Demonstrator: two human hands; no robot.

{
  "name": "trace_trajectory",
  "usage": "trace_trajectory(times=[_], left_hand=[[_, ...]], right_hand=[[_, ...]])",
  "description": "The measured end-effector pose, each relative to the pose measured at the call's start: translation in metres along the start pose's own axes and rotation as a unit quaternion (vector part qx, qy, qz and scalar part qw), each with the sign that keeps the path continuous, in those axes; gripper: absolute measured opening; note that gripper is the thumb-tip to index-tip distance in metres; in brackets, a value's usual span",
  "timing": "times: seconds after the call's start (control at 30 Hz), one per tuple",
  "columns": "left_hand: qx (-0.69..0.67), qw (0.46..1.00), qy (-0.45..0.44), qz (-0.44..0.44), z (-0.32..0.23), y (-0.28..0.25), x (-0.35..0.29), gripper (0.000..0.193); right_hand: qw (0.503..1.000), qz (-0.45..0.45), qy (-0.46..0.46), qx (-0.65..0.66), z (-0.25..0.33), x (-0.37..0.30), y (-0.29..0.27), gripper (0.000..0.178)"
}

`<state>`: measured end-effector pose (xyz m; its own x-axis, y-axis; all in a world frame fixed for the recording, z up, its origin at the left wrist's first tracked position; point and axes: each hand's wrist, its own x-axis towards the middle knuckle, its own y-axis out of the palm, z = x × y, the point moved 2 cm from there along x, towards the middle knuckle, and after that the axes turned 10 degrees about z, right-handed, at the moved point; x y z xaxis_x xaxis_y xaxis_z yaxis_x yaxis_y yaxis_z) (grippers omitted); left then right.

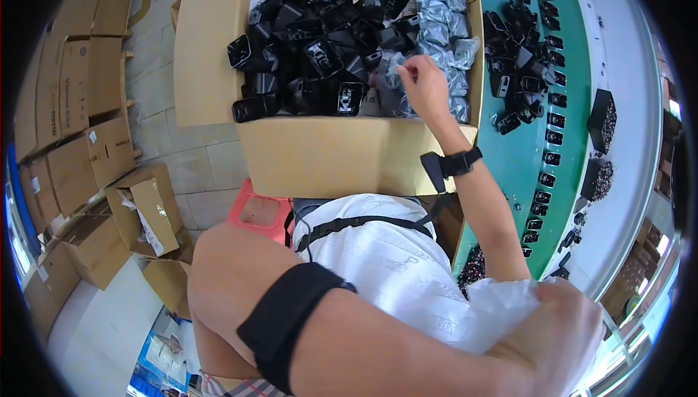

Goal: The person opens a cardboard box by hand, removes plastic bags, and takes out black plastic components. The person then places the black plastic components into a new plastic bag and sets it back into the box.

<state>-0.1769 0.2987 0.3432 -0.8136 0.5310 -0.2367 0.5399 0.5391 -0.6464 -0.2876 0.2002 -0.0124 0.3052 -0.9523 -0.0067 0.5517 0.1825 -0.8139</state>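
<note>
In the cardboard box (356, 161), my right hand (427, 88) reaches down beside rows of small pieces in greyish plastic wrap (435, 33). Its thumb and fingertips pinch a wrapped piece (392, 66), partly covered by the fingers. Many loose black plastic housings (320, 55) with glossy faces lie heaped to the left of that hand. A black strap with a small device (447, 168) circles my right wrist. Across my body comes my left arm, with a wide black band (291, 317). My left hand (556, 321), slightly blurred, has its fingers closed on white cloth (502, 306) by my right elbow.
To the right, a green worktop (509, 171) carries a pile of black housings (520, 62) and a long line of them (552, 135). Black bins (602, 121) stand beyond. Stacked cartons (80, 84) line the left, and a pink stool (258, 211) sits below the box.
</note>
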Motion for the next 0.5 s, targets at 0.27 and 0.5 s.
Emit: trace_trajectory(times=[0.27,0.5], left_hand=[[0.038,0.879,-0.338,-0.333,-0.010,-0.002,0.002,0.008],[-0.420,0.750,-0.286,-0.424,0.142,0.122,0.034,0.029]], right_hand=[[0.985,-0.012,0.087,0.145,-0.006,-0.013,-0.009,0.015],[0.958,-0.027,0.076,0.275,-0.009,-0.027,-0.036,0.022]])
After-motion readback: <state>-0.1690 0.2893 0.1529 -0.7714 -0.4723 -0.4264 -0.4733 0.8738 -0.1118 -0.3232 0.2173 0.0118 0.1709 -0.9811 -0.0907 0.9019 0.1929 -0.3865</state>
